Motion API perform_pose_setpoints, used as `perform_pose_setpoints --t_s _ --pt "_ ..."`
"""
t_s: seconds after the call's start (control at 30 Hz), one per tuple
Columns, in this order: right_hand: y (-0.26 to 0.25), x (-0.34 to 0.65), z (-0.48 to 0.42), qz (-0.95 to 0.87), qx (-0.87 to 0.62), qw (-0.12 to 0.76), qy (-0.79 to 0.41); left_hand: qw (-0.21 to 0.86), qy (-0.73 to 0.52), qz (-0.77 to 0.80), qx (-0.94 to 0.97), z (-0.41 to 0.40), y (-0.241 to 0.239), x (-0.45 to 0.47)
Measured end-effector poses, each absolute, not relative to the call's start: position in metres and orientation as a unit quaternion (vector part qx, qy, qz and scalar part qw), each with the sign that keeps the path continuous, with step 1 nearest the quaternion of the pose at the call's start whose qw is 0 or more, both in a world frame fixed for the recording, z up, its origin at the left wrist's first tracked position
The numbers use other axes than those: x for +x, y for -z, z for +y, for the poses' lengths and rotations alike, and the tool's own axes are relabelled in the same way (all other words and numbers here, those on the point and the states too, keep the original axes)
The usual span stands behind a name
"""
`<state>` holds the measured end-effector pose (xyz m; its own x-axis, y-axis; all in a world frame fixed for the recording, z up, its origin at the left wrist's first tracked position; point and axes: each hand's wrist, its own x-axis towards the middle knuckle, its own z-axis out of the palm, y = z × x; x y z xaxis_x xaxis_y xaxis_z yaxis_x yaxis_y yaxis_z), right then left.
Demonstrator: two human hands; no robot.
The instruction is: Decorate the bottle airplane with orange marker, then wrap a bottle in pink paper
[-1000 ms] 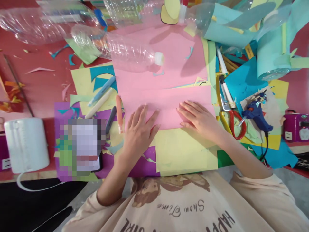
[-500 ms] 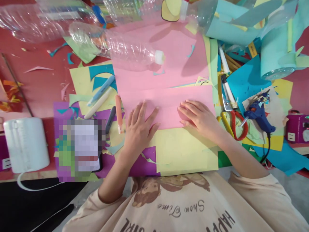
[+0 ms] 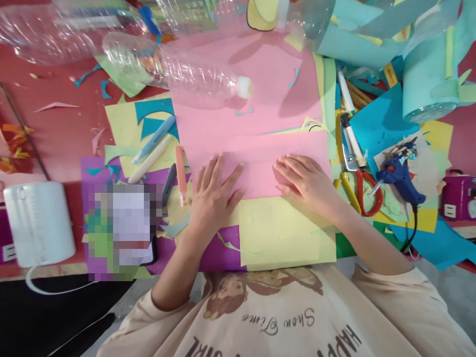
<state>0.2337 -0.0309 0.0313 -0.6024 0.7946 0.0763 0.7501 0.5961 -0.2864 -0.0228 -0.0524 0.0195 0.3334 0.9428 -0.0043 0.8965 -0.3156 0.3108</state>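
A pink paper strip (image 3: 256, 168) lies crosswise in front of me, over a pale yellow sheet (image 3: 288, 233) and below a larger pink sheet (image 3: 208, 119). My left hand (image 3: 213, 198) rests flat on the strip's left part, fingers spread. On its right part lies my right hand (image 3: 307, 183), fingers stretched out and pointing left. Neither hand grips anything. An orange marker (image 3: 181, 173) is just left of my left hand. To the right of my right hand are red-handled scissors (image 3: 360, 191), partly under a white pen (image 3: 353, 140).
A clear plastic bottle (image 3: 201, 79) lies across the large pink sheet. A blue glue gun (image 3: 401, 178) sits at the right among paper scraps. At the left are a blurred-out phone (image 3: 148, 255) and a white box-shaped device (image 3: 40, 223). A paper-wrapped teal bottle (image 3: 429, 82) stands back right.
Both hands stay flat on the pink strip with almost no movement. The view has shifted very slightly; nothing was taken up or let go.
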Motion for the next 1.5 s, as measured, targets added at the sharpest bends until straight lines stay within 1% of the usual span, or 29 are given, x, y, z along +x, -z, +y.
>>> perform_pose_setpoints --t_s 0.4,0.57,0.77,1.0,1.2,1.5 --pt "-0.0313 0.2324 -0.0312 -0.886 -0.441 0.091 -0.111 0.143 -0.095 0.572 0.802 -0.0516 -0.0189 -0.0238" --pt "-0.0322 0.2312 -0.0308 -0.89 -0.437 0.097 -0.089 0.142 -0.098 0.574 0.801 -0.0515 -0.0187 -0.024" --pt "-0.0307 0.2309 -0.0305 -0.882 -0.447 0.089 -0.119 0.131 -0.099 0.573 0.803 -0.0512 -0.0174 -0.0239" --pt "-0.0264 0.2322 -0.0309 -0.889 -0.435 0.112 -0.084 0.128 -0.109 0.575 0.801 -0.0508 -0.0137 -0.0253" --pt "-0.0264 0.2322 -0.0304 -0.887 -0.439 0.114 -0.09 0.106 -0.095 0.573 0.807 -0.0501 -0.0155 -0.0243" --pt "-0.0249 0.2317 -0.031 -0.885 -0.439 0.125 -0.089 0.101 -0.1 0.548 0.824 -0.054 -0.0109 -0.0269"
